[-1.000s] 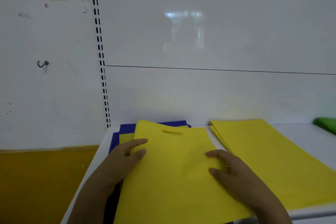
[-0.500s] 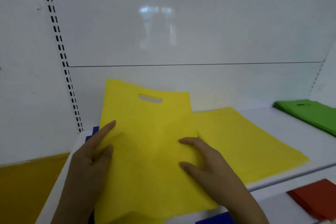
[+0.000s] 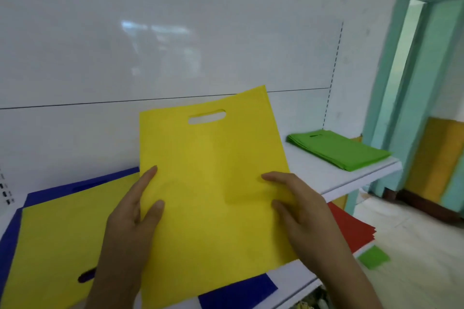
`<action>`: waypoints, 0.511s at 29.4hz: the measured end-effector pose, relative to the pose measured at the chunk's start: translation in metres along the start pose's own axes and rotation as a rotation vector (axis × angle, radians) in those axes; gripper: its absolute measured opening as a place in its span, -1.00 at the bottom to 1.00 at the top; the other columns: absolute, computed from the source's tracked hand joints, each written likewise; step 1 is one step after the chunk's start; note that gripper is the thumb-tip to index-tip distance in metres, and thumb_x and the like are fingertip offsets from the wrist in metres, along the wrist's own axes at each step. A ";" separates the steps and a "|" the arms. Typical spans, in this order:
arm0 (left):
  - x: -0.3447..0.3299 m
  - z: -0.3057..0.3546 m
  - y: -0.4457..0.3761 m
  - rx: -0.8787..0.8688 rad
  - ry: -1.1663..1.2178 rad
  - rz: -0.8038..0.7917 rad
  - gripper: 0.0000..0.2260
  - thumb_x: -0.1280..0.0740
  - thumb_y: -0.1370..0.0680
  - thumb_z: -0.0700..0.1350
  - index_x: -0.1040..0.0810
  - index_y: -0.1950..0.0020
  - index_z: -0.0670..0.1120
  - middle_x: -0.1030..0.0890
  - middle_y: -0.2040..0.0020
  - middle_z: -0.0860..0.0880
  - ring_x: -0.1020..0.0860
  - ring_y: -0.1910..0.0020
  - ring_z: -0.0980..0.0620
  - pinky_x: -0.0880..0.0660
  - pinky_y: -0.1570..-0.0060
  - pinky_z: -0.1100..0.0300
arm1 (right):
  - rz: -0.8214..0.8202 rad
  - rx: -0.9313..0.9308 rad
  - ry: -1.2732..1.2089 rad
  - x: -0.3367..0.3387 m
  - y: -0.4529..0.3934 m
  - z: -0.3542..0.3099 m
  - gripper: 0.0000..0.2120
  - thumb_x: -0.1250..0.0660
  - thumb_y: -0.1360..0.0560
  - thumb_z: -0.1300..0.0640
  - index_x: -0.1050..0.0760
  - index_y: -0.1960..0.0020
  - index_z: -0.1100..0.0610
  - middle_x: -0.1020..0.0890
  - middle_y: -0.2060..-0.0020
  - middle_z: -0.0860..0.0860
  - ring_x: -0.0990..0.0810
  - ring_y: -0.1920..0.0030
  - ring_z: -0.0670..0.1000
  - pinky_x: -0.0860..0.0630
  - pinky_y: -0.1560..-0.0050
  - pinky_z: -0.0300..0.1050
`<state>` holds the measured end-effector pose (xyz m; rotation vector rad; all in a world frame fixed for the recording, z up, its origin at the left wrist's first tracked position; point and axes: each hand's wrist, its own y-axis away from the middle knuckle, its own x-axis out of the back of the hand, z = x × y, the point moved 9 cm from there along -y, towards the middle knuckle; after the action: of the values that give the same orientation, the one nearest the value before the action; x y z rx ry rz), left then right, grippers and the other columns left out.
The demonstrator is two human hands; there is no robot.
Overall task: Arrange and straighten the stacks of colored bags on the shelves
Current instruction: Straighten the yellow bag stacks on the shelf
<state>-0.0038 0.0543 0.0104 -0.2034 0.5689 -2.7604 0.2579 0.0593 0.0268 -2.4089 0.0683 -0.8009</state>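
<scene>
Blue bags (image 3: 15, 238) lie at the far left of the shelf (image 3: 334, 178), showing as a border on the left and far sides of a flat yellow bag (image 3: 55, 241) that rests on them; the dark slot near its front edge is its handle cut-out with blue behind it. A mixed pile, so sorting by colour looks unfinished.

Left hand (image 3: 130, 223): fingers nearly straight, laid along the left edge of the held bag (image 3: 213, 183), thumb on its face. Right hand (image 3: 298, 211): fingers lie on the face at the right edge. Whether either hand pinches from behind cannot be told. The bag is raised, tilted, handle cut-out away from the person, over the shelf's middle. Judgement: it is supported at both edges to keep it flat and square while it is carried.

A blue corner (image 3: 238, 291) pokes out below it at the shelf front.

Right: green stack (image 3: 339, 148) at the shelf's far end, well apart. Red stack (image 3: 351, 228) on a lower level, with a green scrap (image 3: 374, 256) just beside it.

Count: yellow bags seen, two; green stacks, one; red stacks, one; bags per stack not countable.
</scene>
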 end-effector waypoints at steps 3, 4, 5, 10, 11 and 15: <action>-0.042 0.008 0.022 -0.021 0.053 0.004 -0.54 -0.27 -0.56 -0.23 -0.45 -0.19 0.37 -0.52 -0.26 -0.11 -0.53 -0.15 -0.01 -0.49 -0.16 -0.01 | 0.042 0.010 0.034 0.046 0.019 0.015 -0.55 -0.24 -0.57 0.21 -0.35 -0.18 -0.36 -0.33 -0.18 -0.53 -0.35 -0.15 -0.43 -0.35 0.00 -0.53; -0.055 0.009 0.029 -0.030 0.075 0.003 -0.53 -0.28 -0.56 -0.24 -0.45 -0.19 0.37 -0.54 -0.24 0.05 -0.54 -0.13 0.10 -0.50 -0.17 -0.02 | 0.049 -0.003 0.032 0.059 0.026 0.022 -0.55 -0.24 -0.57 0.22 -0.36 -0.17 -0.36 -0.33 -0.16 -0.55 -0.37 -0.13 -0.44 -0.37 0.02 -0.51; -0.067 0.008 0.035 -0.029 0.098 -0.002 -0.53 -0.28 -0.56 -0.24 -0.45 -0.19 0.37 -0.52 -0.21 0.19 -0.54 -0.12 0.19 -0.50 -0.17 -0.01 | 0.055 -0.022 0.025 0.070 0.033 0.030 -0.54 -0.24 -0.57 0.22 -0.37 -0.16 -0.37 -0.33 -0.14 -0.56 -0.40 -0.09 -0.42 -0.40 0.06 -0.47; -0.124 -0.005 0.067 -0.012 0.121 -0.039 -0.50 -0.27 -0.56 -0.27 -0.47 -0.24 0.34 -0.46 -0.27 0.32 -0.47 -0.26 0.23 -0.45 -0.25 0.05 | 0.058 -0.087 0.019 0.112 0.066 0.073 -0.50 -0.26 -0.53 0.30 -0.41 -0.14 -0.34 -0.38 -0.13 -0.53 -0.41 -0.11 -0.40 -0.35 0.09 -0.55; -0.133 -0.005 0.071 -0.022 0.103 -0.044 -0.49 -0.27 -0.56 -0.28 -0.46 -0.24 0.35 -0.46 -0.25 0.36 -0.45 -0.26 0.27 -0.43 -0.26 0.11 | 0.053 -0.106 0.018 0.117 0.070 0.083 -0.50 -0.27 -0.53 0.31 -0.42 -0.13 -0.33 -0.38 -0.11 -0.55 -0.39 -0.10 -0.43 -0.34 0.08 -0.57; -0.163 -0.008 0.077 -0.066 -0.040 -0.076 -0.49 -0.26 -0.57 -0.24 -0.41 -0.26 0.40 -0.41 -0.30 0.37 -0.37 -0.29 0.37 -0.34 -0.12 0.54 | 0.020 -0.165 0.023 0.125 0.072 0.116 -0.46 -0.28 -0.51 0.33 -0.39 -0.11 -0.35 -0.38 -0.04 -0.53 -0.35 -0.05 -0.52 -0.33 0.10 -0.57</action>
<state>0.1689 0.0442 -0.0405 -0.3008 0.6558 -2.8055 0.4345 0.0326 -0.0217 -2.5495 0.1737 -0.8433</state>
